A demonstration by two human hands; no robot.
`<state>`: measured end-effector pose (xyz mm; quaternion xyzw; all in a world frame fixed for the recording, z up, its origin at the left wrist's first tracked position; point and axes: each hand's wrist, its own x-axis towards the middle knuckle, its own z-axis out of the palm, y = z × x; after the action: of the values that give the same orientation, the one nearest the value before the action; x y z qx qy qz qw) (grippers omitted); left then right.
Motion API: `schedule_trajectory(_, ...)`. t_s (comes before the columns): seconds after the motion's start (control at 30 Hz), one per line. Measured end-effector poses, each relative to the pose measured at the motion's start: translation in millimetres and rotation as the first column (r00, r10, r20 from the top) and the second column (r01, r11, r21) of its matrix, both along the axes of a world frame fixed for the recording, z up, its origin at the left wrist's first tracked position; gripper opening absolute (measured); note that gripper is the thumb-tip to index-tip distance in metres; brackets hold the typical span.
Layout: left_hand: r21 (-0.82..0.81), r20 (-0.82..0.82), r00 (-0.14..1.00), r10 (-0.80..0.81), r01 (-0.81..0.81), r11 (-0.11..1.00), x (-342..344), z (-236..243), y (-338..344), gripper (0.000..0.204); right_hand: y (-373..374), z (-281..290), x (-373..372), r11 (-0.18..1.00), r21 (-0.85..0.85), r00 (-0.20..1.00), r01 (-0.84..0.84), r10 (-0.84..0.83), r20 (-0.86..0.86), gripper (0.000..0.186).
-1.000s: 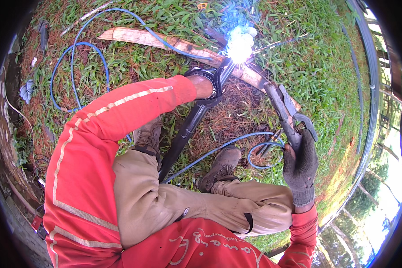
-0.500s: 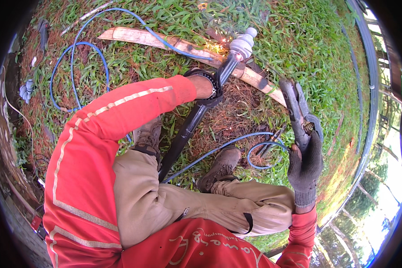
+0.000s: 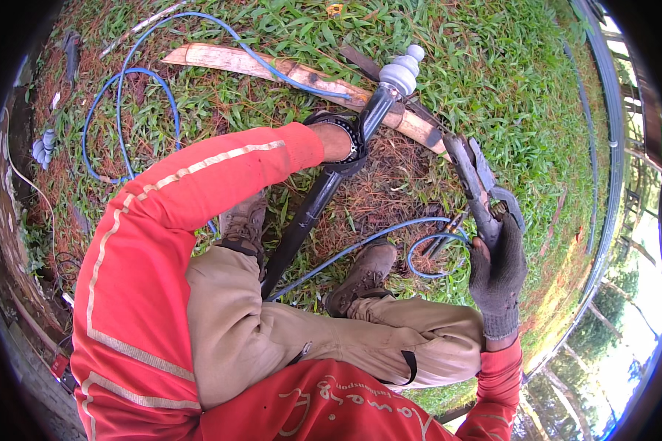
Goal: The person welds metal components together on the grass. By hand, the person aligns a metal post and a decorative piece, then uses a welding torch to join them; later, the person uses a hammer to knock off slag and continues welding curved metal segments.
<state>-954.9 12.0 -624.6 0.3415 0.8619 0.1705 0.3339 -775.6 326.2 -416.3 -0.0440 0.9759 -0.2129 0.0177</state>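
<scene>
A black metal pole (image 3: 318, 197) with a grey rounded finial (image 3: 399, 73) on its far end slants away from between my legs. My left hand (image 3: 351, 151), with dark covering and a beaded band at the wrist, is closed around the pole below the finial; most of its fingers are hidden. In a dark knitted glove, my right hand (image 3: 502, 268) grips a worn grey welding electrode holder (image 3: 478, 195). Its jaws point up and left, apart from the pole. Under the pole's far end lies a long pale strip of wood or bamboo (image 3: 235, 61), with dark scorch-like patches.
Blue hose or cable (image 3: 154, 73) loops over the grass at left, and another blue loop (image 3: 412, 253) lies near my right boot (image 3: 364, 275). A dark flat strip (image 3: 360, 62) rests beside the finial. Grey gloves (image 3: 44, 149) lie at far left.
The bright sparks and smoke at the finial's base are gone. My right hand and the electrode holder have shifted slightly left. My left hand and the pole look unmoved.
</scene>
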Motion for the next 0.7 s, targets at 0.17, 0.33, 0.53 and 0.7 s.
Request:
schedule_trajectory(0.17, 0.041, -0.054, 0.997, -0.060, 0.063, 0.997, -1.4, 8.3, 0.8, 0.031, -8.7, -0.1, -5.4, 0.999, -0.039, 1.000, 0.008, -0.007, 0.025, 0.056)
schedule_trajectory(0.33, -0.002, -0.046, 0.997, -0.062, 0.062, 0.998, 0.5, -0.3, -1.6, 0.031, -7.3, -1.0, -6.2, 0.999, -0.044, 0.999, -0.017, 0.019, 0.036, 0.056)
schedule_trajectory(0.53, 0.073, 0.096, 0.986, 0.138, -0.145, 0.987, -0.8, 3.2, -8.2, 0.021, -2.5, -6.3, -5.6, 0.994, -0.092, 0.998, -0.057, 0.058, 0.000, 0.058)
schedule_trajectory(0.7, 0.059, -0.134, 0.990, -0.050, 0.058, 0.997, 0.0, -8.7, -1.1, 0.022, -3.7, -7.8, -5.6, 0.995, -0.089, 0.999, -0.052, 0.051, -0.008, 0.059)
